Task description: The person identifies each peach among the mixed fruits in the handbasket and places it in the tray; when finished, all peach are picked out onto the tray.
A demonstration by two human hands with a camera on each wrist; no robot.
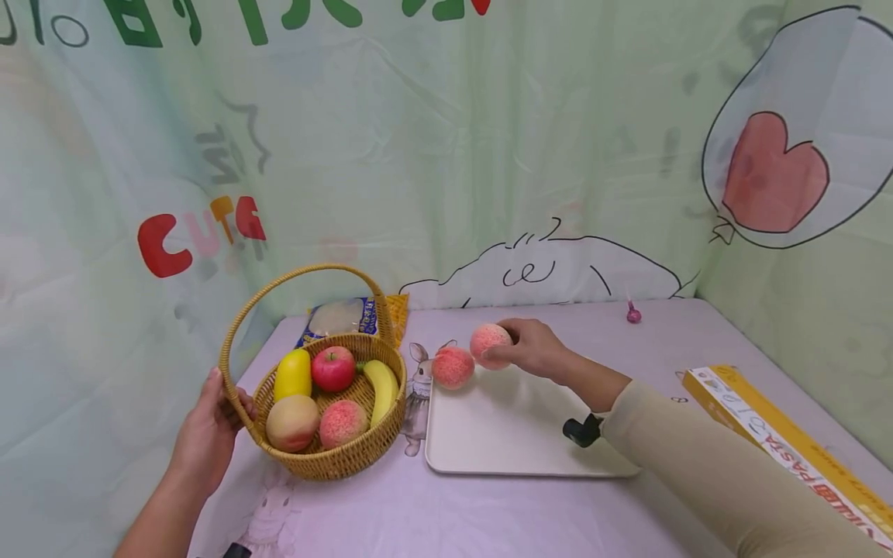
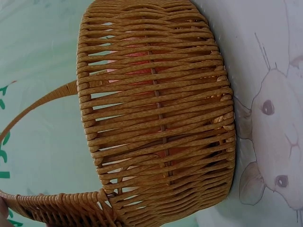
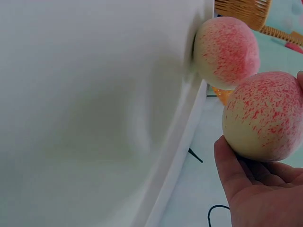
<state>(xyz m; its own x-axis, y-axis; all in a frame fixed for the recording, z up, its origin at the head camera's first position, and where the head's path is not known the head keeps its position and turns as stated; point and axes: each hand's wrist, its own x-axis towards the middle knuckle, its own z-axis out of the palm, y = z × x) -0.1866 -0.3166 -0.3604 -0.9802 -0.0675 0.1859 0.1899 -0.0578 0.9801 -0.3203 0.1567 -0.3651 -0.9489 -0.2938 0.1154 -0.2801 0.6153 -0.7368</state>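
a pink-speckled peach (image 1: 491, 346) is held by the right hand (image 1: 537, 351), pinched between thumb and fingers parted only as wide as the fruit. the handle (image 1: 333, 267) of a wicker basket (image 1: 354, 456) is gripped low on its outer side by the left hand (image 1: 205, 435), with fingers curled round it. just left of the held fruit, between the hands but nearer the right, a second peach (image 1: 453, 369) is seen at the corner of a tray (image 1: 516, 442); whether the two touch cannot be told.

a sideways relation is judged to count most: from the right hand, the basket is found to the left and somewhat nearer the body, with the second peach in between. no clear long axis is shown by the round held peach. the tray is laid on the near side of the right hand. just right of the left hand, a yellow fruit (image 1: 293, 374), a red apple (image 1: 332, 368), a banana (image 1: 381, 393), a pale peach (image 1: 292, 423) and a pink peach (image 1: 343, 424) are carried in the basket.
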